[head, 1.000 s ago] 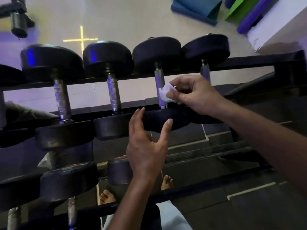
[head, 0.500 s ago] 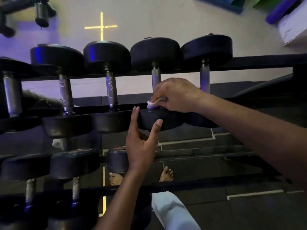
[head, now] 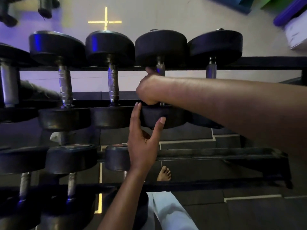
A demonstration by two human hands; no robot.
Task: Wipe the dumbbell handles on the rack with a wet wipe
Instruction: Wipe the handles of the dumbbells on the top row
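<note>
Knurled steel showed above and below the person's right hand [head: 147, 89], which was wrapped around the dumbbell handle [head: 160, 68] third from the left among the fully visible dumbbells on the top tier of the rack [head: 249, 63]. The fingers curled round the bar, a fingertip showing just under the far weight head; the wet wipe could not be seen in the fist. The left hand [head: 142, 140] reached up from below, fingers straight and thumb spread, cupping the near black head [head: 172, 117] of the same dumbbell without closing on it. Neighbouring dumbbells stood side by side along the tier, their metal handles [head: 113, 83] bridging the two dark rails, blue light glinting on the rubber heads. More dumbbells [head: 71, 158] sat on the lower tier at left. Below the rack, a bare foot [head: 164, 174] rested on dark floor tiles, and a pale trouser leg [head: 167, 211] filled the bottom edge. A yellow cross [head: 105, 22] marked the light floor beyond.
</note>
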